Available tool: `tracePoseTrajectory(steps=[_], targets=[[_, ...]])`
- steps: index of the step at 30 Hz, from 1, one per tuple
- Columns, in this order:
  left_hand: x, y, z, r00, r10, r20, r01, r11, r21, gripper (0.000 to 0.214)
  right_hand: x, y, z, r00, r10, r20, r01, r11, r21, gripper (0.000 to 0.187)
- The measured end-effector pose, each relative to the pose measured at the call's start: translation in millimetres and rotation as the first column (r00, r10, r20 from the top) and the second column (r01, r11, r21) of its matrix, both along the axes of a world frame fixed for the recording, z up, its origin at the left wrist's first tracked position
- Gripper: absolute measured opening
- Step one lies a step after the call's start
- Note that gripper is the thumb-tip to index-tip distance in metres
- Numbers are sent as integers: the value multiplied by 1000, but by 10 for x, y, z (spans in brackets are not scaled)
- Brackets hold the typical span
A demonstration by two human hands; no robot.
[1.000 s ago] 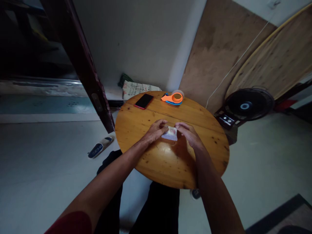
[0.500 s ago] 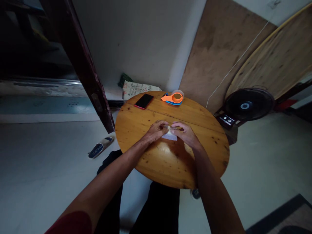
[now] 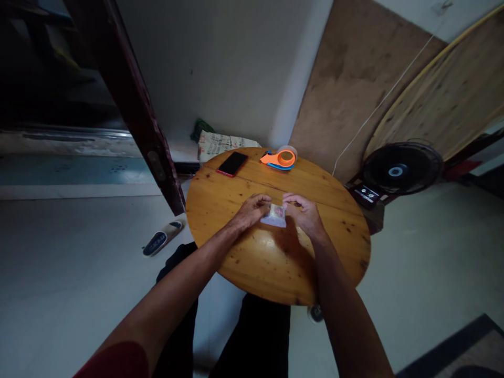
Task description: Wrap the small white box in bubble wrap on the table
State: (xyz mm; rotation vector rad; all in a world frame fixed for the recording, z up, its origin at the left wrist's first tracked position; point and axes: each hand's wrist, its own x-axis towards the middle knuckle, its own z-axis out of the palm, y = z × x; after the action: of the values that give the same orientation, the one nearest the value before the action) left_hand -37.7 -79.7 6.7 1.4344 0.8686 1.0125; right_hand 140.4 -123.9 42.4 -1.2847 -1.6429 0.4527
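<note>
Steadying a small, pale rectangular block with a colourfully printed top (image 3: 274, 218) at the frame's centre, a bare left hand (image 3: 252, 211) clasps its left end; the bare right hand (image 3: 307, 215) curls by its right edge, whether gripping or apart I cannot tell. Beneath lies a round, varnished wooden table (image 3: 252, 268). Should the left thumb slip, the block could skid across the glossy wood.

A home — slippers (image 3: 157, 243), fan (image 3: 417, 170)
</note>
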Motion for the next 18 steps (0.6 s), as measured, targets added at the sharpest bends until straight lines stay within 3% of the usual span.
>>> tracePoseTrajectory(steps=[3, 6, 12, 18], targets=[[3, 13, -13, 999, -10, 33, 10, 1000, 11, 28, -24, -4, -17, 996, 77, 54, -74, 996, -55, 18], [0, 2, 6, 998, -31, 54, 31, 999, 16, 26, -60, 9, -65, 984, 126, 127, -124, 992, -25, 15], [-5, -18, 33, 997, -46, 70, 47, 999, -18, 27, -107, 0, -70, 968, -28, 250, -2, 993, 118, 17], [0, -2, 2, 997, -34, 66, 35, 999, -23, 26, -98, -11, -75, 983, -83, 165, 72, 995, 74, 18]])
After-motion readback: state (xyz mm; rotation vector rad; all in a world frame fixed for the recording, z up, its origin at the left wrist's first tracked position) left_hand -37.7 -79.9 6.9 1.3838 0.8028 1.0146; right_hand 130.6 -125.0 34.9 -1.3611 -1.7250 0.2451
